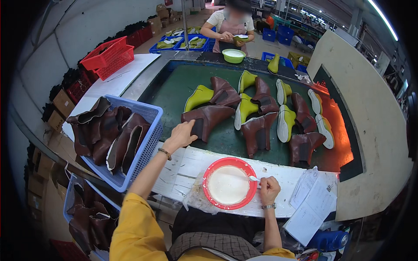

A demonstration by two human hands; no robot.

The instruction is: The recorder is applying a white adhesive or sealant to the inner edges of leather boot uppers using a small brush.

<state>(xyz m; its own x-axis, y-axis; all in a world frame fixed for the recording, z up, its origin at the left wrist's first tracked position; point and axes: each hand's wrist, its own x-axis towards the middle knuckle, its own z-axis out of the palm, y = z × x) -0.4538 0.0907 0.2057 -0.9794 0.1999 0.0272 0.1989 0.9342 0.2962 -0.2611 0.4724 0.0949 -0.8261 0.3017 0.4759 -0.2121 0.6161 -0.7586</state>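
The right hand point(270, 190) partly hides a white tool point(253, 178); the lower edge crops the left sleeve point(136, 224).

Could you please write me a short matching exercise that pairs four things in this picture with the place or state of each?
1. Left hand
2. Right hand
3. Red bowl
4. Upper pale blue basket

A. Loaded with brown boot uppers
B. Holding a slim white tool
C. At a single brown boot upper
D. Containing white liquid

Pairs: 1-C; 2-B; 3-D; 4-A.
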